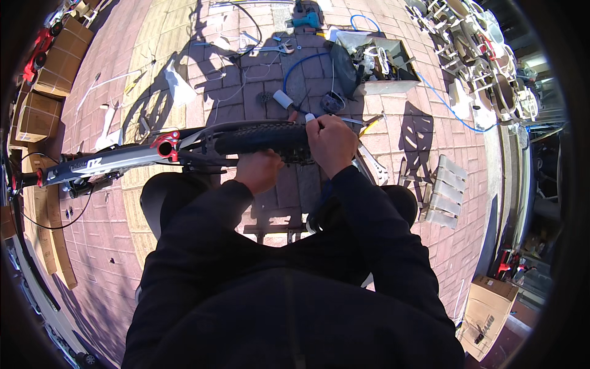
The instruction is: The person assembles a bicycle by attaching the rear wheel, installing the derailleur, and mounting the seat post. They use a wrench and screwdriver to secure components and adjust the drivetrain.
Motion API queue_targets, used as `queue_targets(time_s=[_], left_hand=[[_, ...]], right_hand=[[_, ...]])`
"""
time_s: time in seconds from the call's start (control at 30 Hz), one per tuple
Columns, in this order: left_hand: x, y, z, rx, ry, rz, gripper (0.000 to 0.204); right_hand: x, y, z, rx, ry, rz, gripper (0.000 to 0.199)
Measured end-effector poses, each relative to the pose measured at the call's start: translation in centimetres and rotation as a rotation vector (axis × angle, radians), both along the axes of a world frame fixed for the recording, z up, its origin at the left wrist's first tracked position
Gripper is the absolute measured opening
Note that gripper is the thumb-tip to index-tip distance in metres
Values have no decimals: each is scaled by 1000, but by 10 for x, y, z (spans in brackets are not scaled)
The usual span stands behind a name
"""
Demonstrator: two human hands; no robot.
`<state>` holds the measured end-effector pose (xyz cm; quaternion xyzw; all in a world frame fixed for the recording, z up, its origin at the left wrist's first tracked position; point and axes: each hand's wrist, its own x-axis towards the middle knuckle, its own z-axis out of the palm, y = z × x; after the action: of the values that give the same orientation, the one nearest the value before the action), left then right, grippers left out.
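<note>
A bicycle lies across in front of me, its dark grey frame (114, 161) reaching left and a red collar (166, 146) around its open seat tube. The black knobbly tyre (261, 136) of its rear wheel is in front of my knees. My left hand (259, 171) is closed at the near side of the wheel, below the tyre, and its fingertips are hidden. At the wheel's right end my right hand (332, 144) is closed, fingers curled away from view. A small white piece (309, 117) shows at its thumb; I cannot tell what it is.
Beyond the wheel lie a white cylinder (283, 99), an adjustable wrench (284, 47) and a teal power tool (303, 20). A metal box of parts (393, 87) stands far right, a grey slatted panel (445, 192) nearer. Cardboard boxes (64, 55) line the left.
</note>
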<state>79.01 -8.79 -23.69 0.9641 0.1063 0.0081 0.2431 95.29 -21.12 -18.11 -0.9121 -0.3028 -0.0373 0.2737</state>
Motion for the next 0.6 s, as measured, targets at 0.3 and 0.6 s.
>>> queue_targets(time_s=[0.3, 0.6], left_hand=[[4, -5, -16, -5, 12, -37, 25], [-32, -8, 66, 45, -342, 111, 14]], right_hand=[[-2, 2, -3, -51, -10, -39, 33], [10, -9, -4, -90, 39, 65, 37]])
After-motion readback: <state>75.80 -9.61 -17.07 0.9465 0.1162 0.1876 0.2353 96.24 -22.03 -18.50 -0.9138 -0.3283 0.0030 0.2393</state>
